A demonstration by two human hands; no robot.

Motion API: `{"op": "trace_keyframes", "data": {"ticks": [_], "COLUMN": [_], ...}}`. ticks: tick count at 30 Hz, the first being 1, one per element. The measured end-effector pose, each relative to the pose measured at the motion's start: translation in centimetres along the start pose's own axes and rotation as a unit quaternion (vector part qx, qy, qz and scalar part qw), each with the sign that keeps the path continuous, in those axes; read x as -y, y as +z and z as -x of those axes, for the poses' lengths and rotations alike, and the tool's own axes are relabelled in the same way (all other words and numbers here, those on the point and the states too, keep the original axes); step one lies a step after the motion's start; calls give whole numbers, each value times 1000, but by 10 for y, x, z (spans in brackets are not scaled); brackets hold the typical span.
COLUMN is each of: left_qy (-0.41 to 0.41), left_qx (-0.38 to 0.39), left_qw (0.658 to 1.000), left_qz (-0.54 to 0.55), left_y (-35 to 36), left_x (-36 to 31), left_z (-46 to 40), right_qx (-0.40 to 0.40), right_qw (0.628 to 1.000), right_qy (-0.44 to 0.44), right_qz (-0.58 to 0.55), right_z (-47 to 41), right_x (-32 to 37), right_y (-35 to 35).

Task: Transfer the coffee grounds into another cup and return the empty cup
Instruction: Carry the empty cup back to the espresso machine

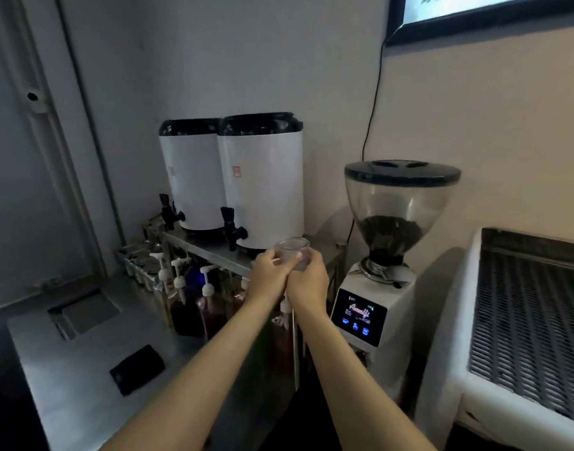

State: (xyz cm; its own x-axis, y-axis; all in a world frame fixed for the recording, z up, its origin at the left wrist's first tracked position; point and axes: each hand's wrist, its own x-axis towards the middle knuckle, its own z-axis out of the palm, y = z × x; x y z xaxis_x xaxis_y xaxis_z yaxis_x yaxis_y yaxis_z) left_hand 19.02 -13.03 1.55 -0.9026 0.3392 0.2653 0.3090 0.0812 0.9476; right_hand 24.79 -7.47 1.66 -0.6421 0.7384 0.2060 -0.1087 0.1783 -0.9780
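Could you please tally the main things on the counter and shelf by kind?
Dispensers: 2
Grinder: 1
Cup, held in both hands: 1
Pump bottles: too crowded to count
Total counted: 4

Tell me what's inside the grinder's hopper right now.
The grinder hopper holds dark coffee beans filling only its lower funnel; above them it is clear. The black lid covers the top.
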Motion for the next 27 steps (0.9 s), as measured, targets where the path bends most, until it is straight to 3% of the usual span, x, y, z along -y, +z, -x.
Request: {"op": "trace_keyframes", "data": {"ticks": [5, 15, 27], "left_qy": [6, 39, 84], "left_qx": [42, 96, 139], "left_qw": [999, 992, 974], "left_qz": [13, -70, -157], "left_y": [14, 48, 75], "left_x": [10, 35, 54], "left_z": [-49, -137, -188], "right_qx": [3, 10, 11], "right_qw": [998, 981, 978], "right_qy": [-11, 7, 13], "right_qz": [64, 194, 209], "right_z": [-45, -142, -201], "right_x": [-3, -31, -70], "right_y": [4, -1, 1]}}
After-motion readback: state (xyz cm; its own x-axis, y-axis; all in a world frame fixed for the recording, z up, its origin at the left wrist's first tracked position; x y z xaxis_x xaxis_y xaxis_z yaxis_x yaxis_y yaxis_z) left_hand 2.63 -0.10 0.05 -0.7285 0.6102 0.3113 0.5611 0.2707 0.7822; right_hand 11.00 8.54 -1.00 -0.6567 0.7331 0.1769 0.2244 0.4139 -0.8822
